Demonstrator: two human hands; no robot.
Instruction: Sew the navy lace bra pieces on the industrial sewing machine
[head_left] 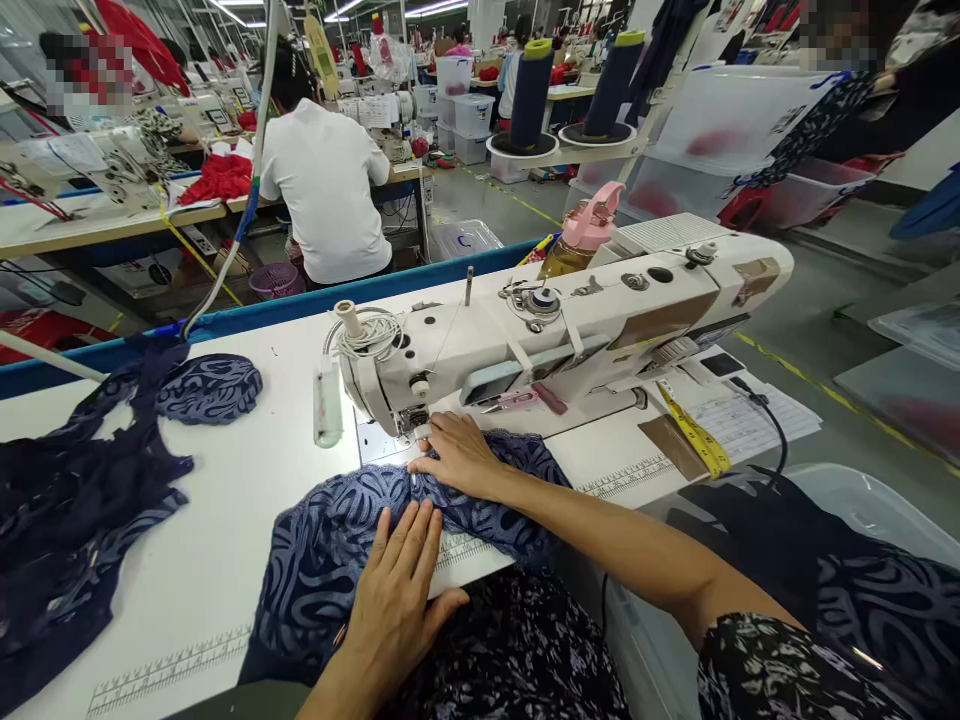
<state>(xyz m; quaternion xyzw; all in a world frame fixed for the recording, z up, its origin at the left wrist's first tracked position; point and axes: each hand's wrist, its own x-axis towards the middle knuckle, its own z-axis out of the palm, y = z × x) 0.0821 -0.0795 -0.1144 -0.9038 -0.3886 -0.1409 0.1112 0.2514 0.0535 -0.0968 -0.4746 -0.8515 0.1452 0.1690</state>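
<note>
A piece of navy lace fabric (330, 560) with a swirl pattern lies on the white table (247, 470) in front of a white sewing machine (570, 320). My left hand (397, 590) lies flat on the fabric near the table's front edge, fingers stretched out. My right hand (457, 455) rests on the fabric right at the needle and presser foot (415, 420), fingers flat and pressing the cloth down. Neither hand grips anything.
A heap of dark lace pieces (75, 500) lies at the table's left. A clear bin (862, 540) with more lace stands at my right. A pink bottle (585, 235) stands behind the machine, a yellow tape measure (694, 430) beside it. A person in white (326, 190) sits ahead.
</note>
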